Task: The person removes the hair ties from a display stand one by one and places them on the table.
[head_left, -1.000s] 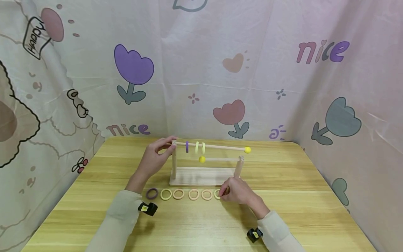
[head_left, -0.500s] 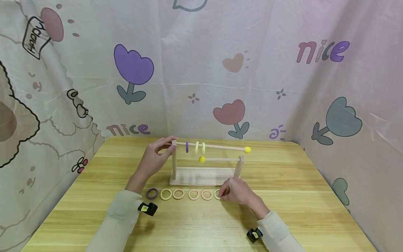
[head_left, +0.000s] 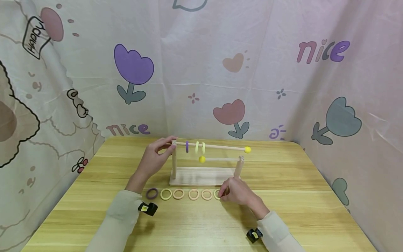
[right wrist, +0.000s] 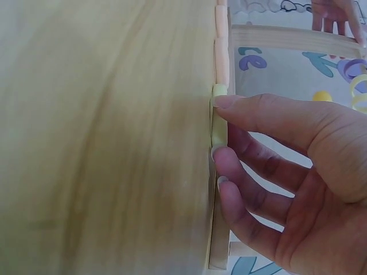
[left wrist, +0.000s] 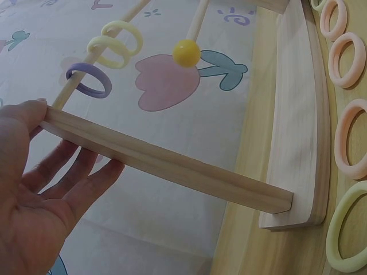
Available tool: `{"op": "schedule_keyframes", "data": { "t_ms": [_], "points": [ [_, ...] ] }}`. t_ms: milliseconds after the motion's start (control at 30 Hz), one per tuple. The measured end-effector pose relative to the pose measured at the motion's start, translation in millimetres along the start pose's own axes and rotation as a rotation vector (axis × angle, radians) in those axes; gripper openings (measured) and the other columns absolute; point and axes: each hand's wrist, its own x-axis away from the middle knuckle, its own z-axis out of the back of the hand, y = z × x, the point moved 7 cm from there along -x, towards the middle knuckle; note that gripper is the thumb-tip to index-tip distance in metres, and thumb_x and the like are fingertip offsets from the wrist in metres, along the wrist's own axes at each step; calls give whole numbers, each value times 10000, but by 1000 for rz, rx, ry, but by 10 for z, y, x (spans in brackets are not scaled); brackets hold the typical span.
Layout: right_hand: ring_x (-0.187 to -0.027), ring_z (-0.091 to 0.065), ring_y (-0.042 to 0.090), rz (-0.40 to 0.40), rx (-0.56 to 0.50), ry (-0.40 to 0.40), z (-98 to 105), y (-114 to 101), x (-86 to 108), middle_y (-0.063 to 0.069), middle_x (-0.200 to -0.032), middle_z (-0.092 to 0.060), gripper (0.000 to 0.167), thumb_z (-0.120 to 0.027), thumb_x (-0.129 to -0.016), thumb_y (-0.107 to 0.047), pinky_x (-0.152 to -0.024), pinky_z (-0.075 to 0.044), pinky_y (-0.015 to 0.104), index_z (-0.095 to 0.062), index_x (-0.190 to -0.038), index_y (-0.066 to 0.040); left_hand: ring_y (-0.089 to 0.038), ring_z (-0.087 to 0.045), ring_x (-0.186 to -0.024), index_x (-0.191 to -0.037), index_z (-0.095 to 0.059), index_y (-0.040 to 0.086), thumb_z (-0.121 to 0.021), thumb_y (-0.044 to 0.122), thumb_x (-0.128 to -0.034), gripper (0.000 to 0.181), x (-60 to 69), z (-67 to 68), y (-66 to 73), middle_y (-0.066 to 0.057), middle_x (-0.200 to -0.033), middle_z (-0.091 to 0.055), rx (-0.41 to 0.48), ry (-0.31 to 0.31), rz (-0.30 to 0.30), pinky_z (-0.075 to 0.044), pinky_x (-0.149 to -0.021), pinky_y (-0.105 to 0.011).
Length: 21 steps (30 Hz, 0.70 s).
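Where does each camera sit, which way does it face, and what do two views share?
Head: on the head, facing forward and down at table and wooden stand; left hand, right hand and sleeves show.
Left wrist: on that wrist, facing the stand's post, purple ring and yellow ball; only the left hand shows.
Right wrist: on that wrist, facing the pale yellow ring the right hand pinches; the left hand shows at upper right.
Shared: head and left wrist both show the purple ring on the upper rod.

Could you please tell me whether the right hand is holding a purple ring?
No, the right hand pinches a pale yellow ring between thumb and finger.
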Motion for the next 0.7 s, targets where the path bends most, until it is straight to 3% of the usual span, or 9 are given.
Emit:
{"op": "schedule_keyframes", "data": {
  "t_ms": [567, 700],
  "points": [
    [-697, -607, -23, -10, -12, -8, -5, -2, 4, -47, -795, -771, 163, -858, -762, 9, -625, -523, 173, -809, -783, -145, 22, -636, -1071, -1340, -673, 39, -650, 177, -1027, 343, 4, 3, 21, -107, -1293, -705, 7, -2, 0, -527, -948, -84],
    [-702, -598, 28, -29, -19, -12, 1, 2, 4, -35, -814, -762, 153, -865, -769, -18, -615, -504, 183, -801, -803, -153, 24, -637, -1071, -1339, -677, 53, -649, 179, -1027, 337, 5, 4, 20, -105, -1296, -704, 8, -1, 0, -531, -947, -87]
  ]
}}
